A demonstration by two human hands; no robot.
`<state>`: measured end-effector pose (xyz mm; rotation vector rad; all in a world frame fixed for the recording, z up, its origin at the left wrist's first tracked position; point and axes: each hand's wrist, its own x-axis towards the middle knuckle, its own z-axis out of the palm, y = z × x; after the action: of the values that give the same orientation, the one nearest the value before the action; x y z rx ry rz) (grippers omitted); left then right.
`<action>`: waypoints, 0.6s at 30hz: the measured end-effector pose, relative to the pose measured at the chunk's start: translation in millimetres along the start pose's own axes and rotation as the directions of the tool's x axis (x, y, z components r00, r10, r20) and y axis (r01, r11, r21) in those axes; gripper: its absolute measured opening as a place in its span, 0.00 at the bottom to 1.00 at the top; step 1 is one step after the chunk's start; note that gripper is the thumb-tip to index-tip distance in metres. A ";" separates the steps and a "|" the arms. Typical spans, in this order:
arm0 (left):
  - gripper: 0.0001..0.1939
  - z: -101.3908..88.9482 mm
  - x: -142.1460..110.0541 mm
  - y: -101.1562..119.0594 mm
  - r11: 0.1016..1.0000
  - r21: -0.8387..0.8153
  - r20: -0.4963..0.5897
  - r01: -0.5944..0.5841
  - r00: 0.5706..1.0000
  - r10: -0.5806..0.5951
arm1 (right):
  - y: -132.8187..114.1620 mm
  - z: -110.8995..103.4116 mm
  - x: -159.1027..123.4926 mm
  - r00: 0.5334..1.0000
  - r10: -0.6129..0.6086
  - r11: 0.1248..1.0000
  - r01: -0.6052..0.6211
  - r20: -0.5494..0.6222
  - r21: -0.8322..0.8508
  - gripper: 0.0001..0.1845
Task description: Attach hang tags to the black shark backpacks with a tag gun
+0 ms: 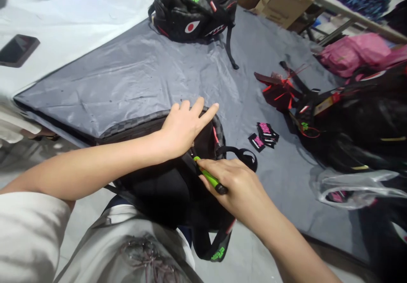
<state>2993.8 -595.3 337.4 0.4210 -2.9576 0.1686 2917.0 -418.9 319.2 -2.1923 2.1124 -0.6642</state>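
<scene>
A black backpack with a checkered edge lies at the front edge of the grey-covered table, partly over my lap. My left hand rests across its upper part, fingers spread. In my right hand is a slim lime-green tool with a black end, its tip at the bag near my left palm. The tip is too small to make out, so its kind cannot be told. A black strap loop lies beside my right hand. Another strap with a green mark hangs below.
Small black-and-pink tags lie to the right on the grey sheet. Another black backpack stands at the back. More black bags, a clear plastic bag and pink bags crowd the right. A phone-like device lies left.
</scene>
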 end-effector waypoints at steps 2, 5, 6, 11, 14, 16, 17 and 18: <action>0.53 0.8 -0.5 -0.1 1.000 0.005 -0.003 0.001 1.000 -0.001 | 0.0 -1.6 0.7 1.000 -0.014 1.000 0.014 0.002 -0.021 0.14; 0.53 1.4 -1.1 -0.2 1.000 0.011 -0.008 -0.004 1.000 0.004 | -1.0 -1.7 1.3 0.999 -0.020 0.999 0.022 0.040 -0.048 0.15; 0.53 1.1 -1.1 0.0 1.000 0.015 -0.005 -0.005 1.000 0.005 | -1.7 -1.5 1.5 0.999 -0.018 0.998 0.020 0.047 -0.053 0.15; 0.51 -4.3 -0.7 1.8 0.999 0.039 0.078 0.020 0.997 -0.023 | -8.3 0.4 1.9 0.998 0.053 0.997 -0.052 0.035 -0.055 0.14; 0.50 -7.2 -1.0 2.0 0.999 0.040 0.103 0.024 0.994 -0.028 | -13.8 4.2 0.0 0.995 0.093 0.995 -0.095 -0.046 -0.032 0.12; 0.48 -7.8 -1.7 1.8 0.999 0.037 0.100 0.022 0.995 -0.025 | -17.6 8.2 -2.4 0.984 0.140 0.990 -0.142 -0.115 -0.010 0.12; 0.47 -7.9 -2.0 1.6 0.999 0.036 0.094 0.018 0.995 -0.022 | -19.5 10.5 -3.6 0.976 0.167 0.986 -0.168 -0.141 0.004 0.12; 0.46 -7.8 -2.3 1.5 0.999 0.034 0.089 0.014 0.996 -0.017 | -21.2 12.9 -4.7 0.968 0.194 0.981 -0.194 -0.161 0.017 0.11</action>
<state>2996.6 -592.2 344.5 0.4670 -3.0420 0.2029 2941.3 -416.2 312.7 -1.9559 2.3629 -0.8533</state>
